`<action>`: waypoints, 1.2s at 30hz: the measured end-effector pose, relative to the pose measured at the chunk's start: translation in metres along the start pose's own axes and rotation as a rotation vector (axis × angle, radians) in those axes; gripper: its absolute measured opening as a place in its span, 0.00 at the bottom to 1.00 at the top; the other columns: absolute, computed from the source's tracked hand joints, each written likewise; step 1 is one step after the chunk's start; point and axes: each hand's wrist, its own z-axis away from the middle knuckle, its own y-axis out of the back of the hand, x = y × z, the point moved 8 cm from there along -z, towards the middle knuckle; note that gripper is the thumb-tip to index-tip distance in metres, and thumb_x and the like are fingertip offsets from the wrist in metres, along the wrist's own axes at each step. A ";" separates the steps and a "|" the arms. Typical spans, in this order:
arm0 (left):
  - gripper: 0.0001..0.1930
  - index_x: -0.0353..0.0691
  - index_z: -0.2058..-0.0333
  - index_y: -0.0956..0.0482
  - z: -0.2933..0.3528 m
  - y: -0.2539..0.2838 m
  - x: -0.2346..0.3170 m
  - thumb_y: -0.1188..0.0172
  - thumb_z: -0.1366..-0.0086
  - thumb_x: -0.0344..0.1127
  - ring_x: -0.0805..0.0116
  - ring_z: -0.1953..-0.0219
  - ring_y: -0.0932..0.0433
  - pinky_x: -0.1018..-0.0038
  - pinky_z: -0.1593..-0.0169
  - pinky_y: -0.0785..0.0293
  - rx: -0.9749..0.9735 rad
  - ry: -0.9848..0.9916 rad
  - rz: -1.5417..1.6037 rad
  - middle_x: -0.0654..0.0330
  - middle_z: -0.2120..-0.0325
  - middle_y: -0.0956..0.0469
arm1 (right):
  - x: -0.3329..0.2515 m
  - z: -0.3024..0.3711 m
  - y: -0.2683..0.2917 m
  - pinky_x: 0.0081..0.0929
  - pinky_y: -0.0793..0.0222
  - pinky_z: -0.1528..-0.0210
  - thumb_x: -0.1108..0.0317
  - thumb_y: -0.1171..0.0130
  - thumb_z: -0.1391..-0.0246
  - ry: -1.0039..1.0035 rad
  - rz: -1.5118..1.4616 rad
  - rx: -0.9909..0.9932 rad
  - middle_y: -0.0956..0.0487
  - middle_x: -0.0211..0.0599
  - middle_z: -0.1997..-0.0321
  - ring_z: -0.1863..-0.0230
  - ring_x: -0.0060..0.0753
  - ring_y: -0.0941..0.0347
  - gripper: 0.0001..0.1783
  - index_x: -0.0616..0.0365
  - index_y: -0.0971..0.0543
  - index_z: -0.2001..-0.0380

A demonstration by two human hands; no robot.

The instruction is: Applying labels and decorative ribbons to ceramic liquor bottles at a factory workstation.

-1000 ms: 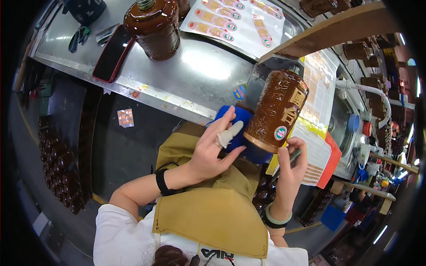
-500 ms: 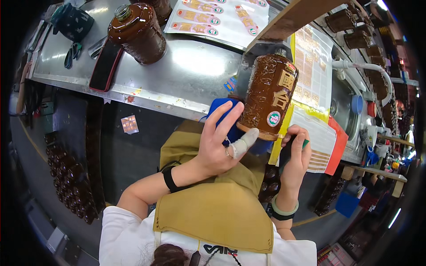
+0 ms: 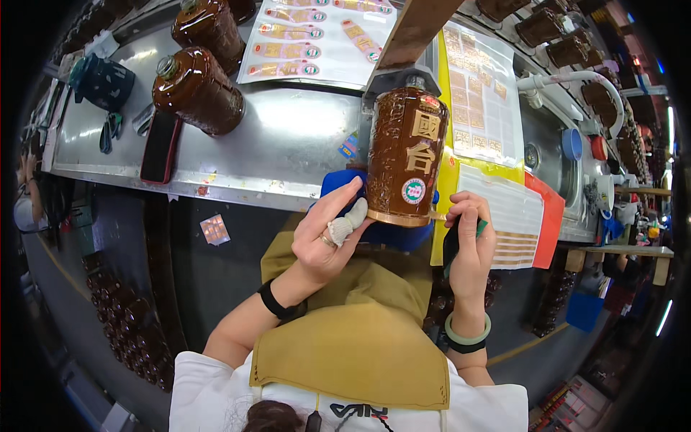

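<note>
A glossy brown bottle (image 3: 394, 155) with raised gold characters and a round green-and-white sticker lies on a blue support (image 3: 410, 240), its base toward me. A narrow gold strip (image 3: 396, 219) runs along the base edge, its loose end reaching my right hand (image 3: 471, 234). That hand pinches the strip end; a flat black-and-green piece (image 3: 451, 250) rests within its curled fingers. My left hand (image 3: 327, 234) grips the bottle's base at the left, one finger wearing a whitish cloth cover (image 3: 348, 223). The bottle's underside is hidden.
Beyond the bottle stands a wooden post (image 3: 410, 36). Label sheets (image 3: 317, 43) lie behind, more gold stickers (image 3: 479, 101) and strips (image 3: 497, 216) at right. Another brown bottle (image 3: 198, 90) and a phone (image 3: 160, 146) occupy the metal table (image 3: 281, 137) at left.
My left hand has shifted from in front of the base to its left edge. The gold strip's end now shows between the base and my right hand. The whole view has shifted slightly.
</note>
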 end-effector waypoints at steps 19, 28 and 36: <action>0.11 0.36 0.63 0.15 -0.023 -0.022 0.042 0.29 0.46 0.20 0.51 0.52 0.18 0.68 0.60 0.15 -0.117 -0.316 -0.156 0.55 0.54 0.16 | -0.010 -0.007 -0.002 0.32 0.30 0.48 0.70 0.36 0.38 0.041 0.194 -0.211 0.22 0.47 0.52 0.53 0.43 0.24 0.12 0.65 0.25 0.56; 0.17 0.41 0.59 0.11 -0.009 -0.010 0.039 0.27 0.49 0.21 0.54 0.49 0.19 0.64 0.54 0.18 0.022 -0.402 -0.256 0.57 0.53 0.18 | -0.011 -0.014 -0.010 0.38 0.28 0.51 0.71 0.26 0.52 0.046 0.320 -0.363 0.21 0.42 0.60 0.55 0.43 0.23 0.25 0.61 0.26 0.52; 0.18 0.47 0.59 0.11 -0.006 -0.002 0.029 0.24 0.50 0.24 0.52 0.45 0.24 0.62 0.47 0.22 -0.055 -0.311 -0.343 0.57 0.48 0.21 | -0.022 -0.015 -0.007 0.37 0.27 0.54 0.63 0.26 0.47 0.119 0.380 -0.346 0.20 0.43 0.62 0.59 0.44 0.23 0.19 0.63 0.22 0.59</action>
